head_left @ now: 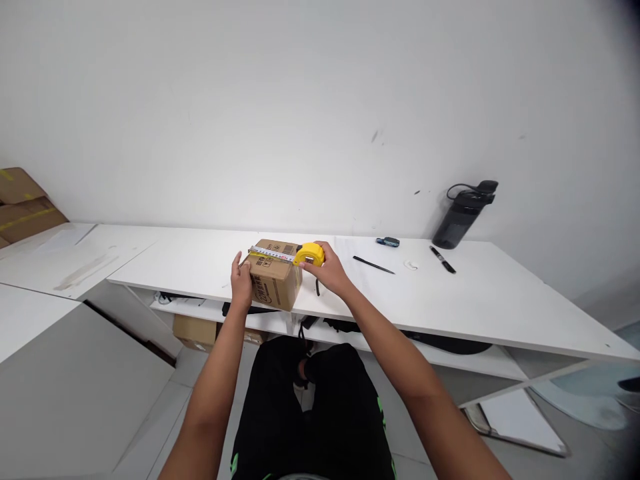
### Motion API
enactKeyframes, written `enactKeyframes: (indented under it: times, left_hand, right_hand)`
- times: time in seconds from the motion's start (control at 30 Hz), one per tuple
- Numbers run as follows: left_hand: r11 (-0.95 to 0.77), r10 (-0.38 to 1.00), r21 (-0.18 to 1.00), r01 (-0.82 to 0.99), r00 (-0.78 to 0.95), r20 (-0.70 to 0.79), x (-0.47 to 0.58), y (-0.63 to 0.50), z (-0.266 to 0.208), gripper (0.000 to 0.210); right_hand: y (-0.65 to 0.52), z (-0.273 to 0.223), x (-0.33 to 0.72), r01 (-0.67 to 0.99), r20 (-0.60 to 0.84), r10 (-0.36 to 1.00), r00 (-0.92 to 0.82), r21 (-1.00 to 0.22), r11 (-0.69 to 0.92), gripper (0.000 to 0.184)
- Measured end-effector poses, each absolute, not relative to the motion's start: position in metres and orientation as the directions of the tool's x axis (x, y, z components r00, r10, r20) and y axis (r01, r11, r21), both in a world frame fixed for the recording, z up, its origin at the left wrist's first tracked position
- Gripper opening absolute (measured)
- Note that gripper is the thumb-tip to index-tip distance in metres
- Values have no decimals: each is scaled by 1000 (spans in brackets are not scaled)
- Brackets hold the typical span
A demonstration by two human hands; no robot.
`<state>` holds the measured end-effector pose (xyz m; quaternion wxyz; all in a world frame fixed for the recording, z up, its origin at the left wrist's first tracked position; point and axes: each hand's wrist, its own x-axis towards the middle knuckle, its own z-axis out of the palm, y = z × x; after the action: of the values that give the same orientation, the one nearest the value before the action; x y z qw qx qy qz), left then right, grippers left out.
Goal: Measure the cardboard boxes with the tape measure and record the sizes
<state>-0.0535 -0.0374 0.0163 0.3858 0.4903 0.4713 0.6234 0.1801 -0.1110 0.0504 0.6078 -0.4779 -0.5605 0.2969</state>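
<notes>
A small brown cardboard box (pixel 273 291) with dark print sits on the white table. Across its top lies the pulled-out blade of a yellow tape measure (pixel 311 253), running from the left edge to the right. My left hand (pixel 242 283) grips the box's left side, thumb at the upper edge close to the blade's end; its other fingers are partly hidden. My right hand (pixel 330 268) is closed around the tape measure's case at the box's right edge. The case's black strap (pixel 317 287) hangs below it.
To the right on the table (pixel 425 300) lie a black pen (pixel 373 265), a small dark object (pixel 388 242), a white ring-shaped piece (pixel 411 265) and a black marker (pixel 443 259). A dark bottle (pixel 463 217) leans against the wall. Larger cardboard boxes (pixel 27 207) stand far left.
</notes>
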Motion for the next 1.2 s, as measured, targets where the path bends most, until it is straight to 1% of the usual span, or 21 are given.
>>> enactKeyframes:
  times: [0.07, 0.13, 0.2, 0.27, 0.37, 0.5, 0.6, 0.73, 0.8, 0.9, 0.97, 1.03, 1.2]
  left_hand:
    - [-258, 933, 966, 16, -254, 254, -55, -37, 13, 68]
    - [-254, 934, 967, 25, -255, 252, -56, -36, 11, 72]
    - [-255, 937, 967, 24, -240, 253, -55, -36, 12, 67]
    - [-274, 934, 961, 25, -231, 272, -53, -35, 15, 55]
    - [-301, 927, 953, 23, -229, 298, -44, -34, 19, 44]
    - [-319, 918, 947, 21, -241, 315, -26, -30, 22, 43]
    - [-313, 920, 949, 35, -239, 312, -17, -23, 26, 42]
    - [-317, 927, 948, 34, -201, 317, -16, -14, 32, 42]
    - [-313, 936, 950, 14, -167, 311, -18, -12, 32, 43]
    - [-290, 950, 957, -28, -127, 284, -22, -14, 32, 46]
    - [-280, 954, 960, -31, -125, 274, -24, -17, 33, 46]
    - [-277, 952, 961, -12, -135, 273, -24, -19, 34, 44]
    - [-256, 955, 967, -15, -159, 250, -21, -20, 40, 42]
  right_hand:
    - [-114, 48, 182, 148, 413, 869, 271, -910, 387, 56]
    - [-122, 45, 188, 125, 422, 823, 379, -905, 407, 60]
    - [-135, 41, 198, 109, 421, 760, 495, -898, 426, 62]
    - [-150, 33, 207, 82, 399, 710, 580, -896, 436, 63]
    - [-171, 15, 212, 6, 326, 702, 633, -909, 417, 64]
    - [-192, -22, 197, -153, 208, 716, 666, -902, 404, 63]
    - [-208, -49, 178, -331, 113, 767, 631, -855, 399, 56]
    - [-227, -72, 162, -559, 2, 862, 507, -760, 331, 50]
    - [-234, -78, 160, -672, -51, 884, 465, -670, 315, 45]
    - [-242, -83, 159, -811, -133, 897, 422, -499, 307, 41]
    - [-245, -84, 158, -866, -174, 905, 388, -406, 293, 40]
    - [-247, -83, 156, -900, -198, 916, 350, -341, 270, 38]
    - [-252, -79, 151, -942, -244, 927, 283, -250, 222, 31]
